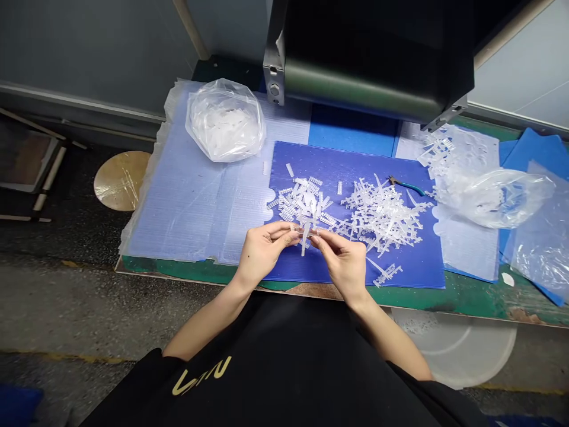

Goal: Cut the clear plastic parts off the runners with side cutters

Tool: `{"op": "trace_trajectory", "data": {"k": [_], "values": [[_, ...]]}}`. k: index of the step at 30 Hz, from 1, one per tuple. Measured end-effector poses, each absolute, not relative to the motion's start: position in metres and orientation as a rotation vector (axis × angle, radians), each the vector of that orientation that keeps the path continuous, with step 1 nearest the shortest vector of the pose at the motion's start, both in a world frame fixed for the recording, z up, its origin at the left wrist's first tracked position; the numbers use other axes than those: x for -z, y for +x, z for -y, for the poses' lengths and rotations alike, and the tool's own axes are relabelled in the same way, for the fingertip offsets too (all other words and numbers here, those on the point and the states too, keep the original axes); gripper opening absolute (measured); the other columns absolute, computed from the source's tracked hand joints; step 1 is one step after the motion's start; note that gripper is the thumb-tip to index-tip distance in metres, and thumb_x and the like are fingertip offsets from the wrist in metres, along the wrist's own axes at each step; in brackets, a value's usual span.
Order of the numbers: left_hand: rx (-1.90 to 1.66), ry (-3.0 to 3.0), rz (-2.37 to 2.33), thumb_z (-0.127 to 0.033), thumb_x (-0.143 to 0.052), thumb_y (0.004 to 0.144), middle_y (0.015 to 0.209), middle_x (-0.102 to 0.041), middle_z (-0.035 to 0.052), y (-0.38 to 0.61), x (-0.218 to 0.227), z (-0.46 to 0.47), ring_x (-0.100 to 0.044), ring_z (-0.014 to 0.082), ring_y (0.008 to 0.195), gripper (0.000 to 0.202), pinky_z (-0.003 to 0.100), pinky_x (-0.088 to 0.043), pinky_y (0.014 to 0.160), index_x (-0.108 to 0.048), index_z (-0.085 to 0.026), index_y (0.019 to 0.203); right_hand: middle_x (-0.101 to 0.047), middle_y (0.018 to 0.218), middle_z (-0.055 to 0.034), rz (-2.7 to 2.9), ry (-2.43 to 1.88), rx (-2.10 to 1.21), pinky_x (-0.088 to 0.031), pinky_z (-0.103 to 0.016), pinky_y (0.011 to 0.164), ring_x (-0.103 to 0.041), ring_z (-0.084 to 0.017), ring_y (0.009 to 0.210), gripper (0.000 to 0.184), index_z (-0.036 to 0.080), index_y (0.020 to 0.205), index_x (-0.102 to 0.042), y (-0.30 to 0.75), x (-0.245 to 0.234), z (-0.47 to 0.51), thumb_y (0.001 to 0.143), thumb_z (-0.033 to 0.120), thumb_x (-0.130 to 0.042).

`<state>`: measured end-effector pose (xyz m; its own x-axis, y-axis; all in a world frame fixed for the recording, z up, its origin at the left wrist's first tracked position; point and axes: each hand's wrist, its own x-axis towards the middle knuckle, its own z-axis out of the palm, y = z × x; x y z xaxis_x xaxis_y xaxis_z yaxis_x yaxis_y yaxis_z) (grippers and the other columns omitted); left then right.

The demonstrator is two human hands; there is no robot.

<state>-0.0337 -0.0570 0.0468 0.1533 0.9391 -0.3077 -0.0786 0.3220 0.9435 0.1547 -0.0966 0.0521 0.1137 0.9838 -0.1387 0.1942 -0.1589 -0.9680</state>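
Observation:
Between my two hands is a translucent white plastic moulding point(306, 230) with a stem and side pieces, held over the front of a blue corrugated sheet point(320, 268). My left hand point(264, 249) pinches its left side with thumb and fingers. On its right side, my right hand point(344, 258) has a like pinch. Just beyond the fingers lies a pile of small comb-like plastic pieces point(302, 198). Right of it is a larger heap of branched plastic mouldings point(384, 216). One branched moulding point(387, 274) lies apart near my right wrist.
Green-handled cutting pliers point(406, 185) lie behind the heap. A clear bag of white pieces point(226, 124) stands at the back left, another plastic bag point(502, 198) at right. A black roller conveyor point(364, 89) overhangs the back. Below the right table edge is a white tub point(471, 350).

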Motion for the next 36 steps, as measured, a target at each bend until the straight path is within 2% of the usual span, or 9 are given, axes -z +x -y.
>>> {"op": "trace_trajectory", "data": {"k": [6,10,13,17,21,24,27,32,36], "values": [[-0.947,1.072,-1.223,-0.039,-0.089,0.085,0.101,-0.086,0.0058,-0.021,-0.058,0.062,-0.084,0.0232,0.095,0.026,0.033,-0.071,0.095,-0.085,-0.017,0.099,-0.085,0.111,-0.0030,1.194,-1.484,-1.043,-0.071,-0.050,0.096,-0.084,-0.031,0.096,0.023,0.031,0.115,-0.087,0.158,-0.060,0.119,0.099,0.044,-0.076],[-0.826,1.124,-1.113,-0.037,-0.087,0.087,0.102,-0.086,0.0062,-0.010,-0.068,0.066,-0.085,0.0240,0.092,0.026,0.035,-0.073,0.091,-0.086,-0.018,0.105,-0.086,0.108,-0.0032,1.173,-1.488,-0.953,-0.073,-0.048,0.091,-0.085,-0.030,0.092,0.023,0.029,0.116,-0.086,0.183,-0.068,0.124,0.101,0.042,-0.075],[-0.813,1.221,-1.080,-0.036,-0.082,0.092,0.106,-0.086,0.0063,-0.004,-0.069,0.063,-0.085,0.0255,0.099,0.025,0.037,-0.073,0.091,-0.085,-0.020,0.111,-0.085,0.108,-0.0022,1.149,-1.555,-0.731,-0.073,-0.050,0.089,-0.084,-0.029,0.089,0.019,0.032,0.115,-0.086,0.221,-0.083,0.127,0.100,0.039,-0.076],[-0.944,1.795,-1.326,-0.034,-0.071,0.100,0.123,-0.083,0.0051,-0.008,-0.050,0.041,-0.083,0.0242,0.106,0.029,0.041,-0.068,0.104,-0.081,-0.025,0.125,-0.084,0.117,-0.0010,1.171,-1.649,-0.377,-0.066,-0.053,0.103,-0.081,-0.030,0.105,0.021,0.036,0.119,-0.084,0.282,-0.103,0.122,0.102,0.033,-0.073],[-0.854,2.271,-1.297,-0.030,-0.060,0.105,0.146,-0.072,0.0081,-0.015,-0.018,0.007,-0.071,0.0292,0.135,0.038,0.051,-0.057,0.121,-0.073,-0.023,0.140,-0.083,0.122,-0.0009,1.367,-1.687,-0.292,-0.057,-0.055,0.117,-0.075,-0.031,0.126,0.022,0.034,0.117,-0.085,0.325,-0.105,0.100,0.101,0.032,-0.069],[-0.810,2.383,-1.255,-0.030,-0.059,0.106,0.153,-0.067,0.0115,-0.018,-0.004,-0.006,-0.062,0.0321,0.147,0.038,0.058,-0.051,0.126,-0.072,-0.020,0.140,-0.083,0.121,-0.0022,1.503,-1.697,-0.302,-0.053,-0.056,0.121,-0.070,-0.031,0.134,0.024,0.030,0.118,-0.084,0.342,-0.098,0.081,0.100,0.031,-0.069],[-0.806,2.455,-1.240,-0.030,-0.061,0.105,0.153,-0.067,0.0135,-0.021,0.000,-0.009,-0.059,0.0322,0.150,0.039,0.060,-0.048,0.128,-0.070,-0.019,0.141,-0.082,0.125,-0.0042,1.572,-1.722,-0.313,-0.052,-0.053,0.121,-0.070,-0.029,0.135,0.026,0.028,0.121,-0.083,0.355,-0.093,0.063,0.101,0.033,-0.068],[-0.820,2.448,-1.239,-0.029,-0.061,0.105,0.152,-0.067,0.0133,-0.028,-0.004,-0.006,-0.061,0.0328,0.148,0.036,0.058,-0.054,0.124,-0.071,-0.020,0.139,-0.082,0.125,-0.0080,1.624,-1.880,-0.333,-0.065,-0.045,0.102,-0.079,-0.027,0.114,0.036,0.023,0.126,-0.081,0.392,-0.099,0.020,0.108,0.042,-0.056],[-0.920,2.420,-1.214,-0.026,-0.066,0.102,0.151,-0.069,0.0102,-0.034,-0.010,-0.002,-0.063,0.0326,0.145,0.040,0.058,-0.054,0.124,-0.069,-0.026,0.142,-0.078,0.134,-0.0161,1.695,-2.147,-0.217,-0.055,-0.056,0.113,-0.075,-0.035,0.121,0.036,0.019,0.135,-0.076,0.429,-0.112,-0.016,0.105,0.033,-0.064]]}}
